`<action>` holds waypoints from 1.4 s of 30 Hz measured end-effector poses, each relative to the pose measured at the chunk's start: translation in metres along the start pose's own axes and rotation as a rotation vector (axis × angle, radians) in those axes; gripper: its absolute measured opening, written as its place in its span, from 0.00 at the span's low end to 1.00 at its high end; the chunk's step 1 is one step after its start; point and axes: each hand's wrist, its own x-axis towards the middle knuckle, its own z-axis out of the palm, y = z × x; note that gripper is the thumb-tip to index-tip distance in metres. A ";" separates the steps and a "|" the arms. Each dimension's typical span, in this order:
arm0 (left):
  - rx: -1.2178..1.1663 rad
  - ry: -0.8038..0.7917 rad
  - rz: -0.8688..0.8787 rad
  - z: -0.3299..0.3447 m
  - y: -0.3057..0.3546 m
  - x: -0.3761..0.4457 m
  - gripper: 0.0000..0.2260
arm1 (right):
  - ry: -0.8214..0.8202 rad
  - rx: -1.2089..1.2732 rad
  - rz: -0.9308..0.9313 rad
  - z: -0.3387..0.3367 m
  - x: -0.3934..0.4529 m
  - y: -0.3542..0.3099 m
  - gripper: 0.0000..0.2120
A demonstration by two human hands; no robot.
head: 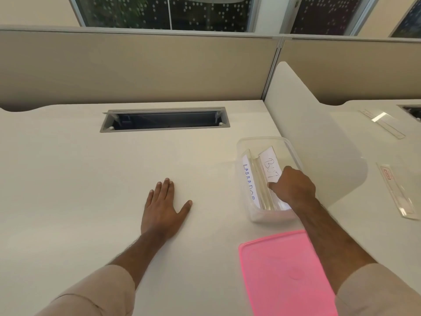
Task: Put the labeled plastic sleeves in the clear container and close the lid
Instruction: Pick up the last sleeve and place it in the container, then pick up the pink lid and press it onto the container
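The counter (91, 179) carries a clear container (245, 147), the landmark here. Just nearer than the container lies its pink lid (278, 277), flat and off, with the right forearm crossing its far corner. Left of the container, well apart, the left hand (159, 210) rests flat on the counter, fingers straight, holding nothing. The right hand (293, 188) reaches into the container, its fingers curled down onto the "BUT" sleeve (270, 163); whether they pinch it I cannot tell. Beside that sleeve, on the container's left side, stands the "LABRADOR" sleeve (249, 181).
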 end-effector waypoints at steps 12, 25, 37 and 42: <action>-0.026 -0.006 0.011 -0.004 0.001 -0.003 0.40 | 0.542 0.430 -0.244 -0.017 -0.086 0.036 0.13; -0.469 -0.044 -0.052 -0.025 0.079 -0.110 0.13 | 0.223 0.238 -0.083 0.066 -0.161 0.099 0.12; -0.275 -0.354 -0.075 -0.024 0.136 -0.141 0.07 | 0.195 0.312 -0.131 0.063 -0.175 0.104 0.12; -0.412 -0.264 -0.148 -0.035 0.113 -0.139 0.07 | 0.198 0.360 -0.217 0.059 -0.189 0.105 0.10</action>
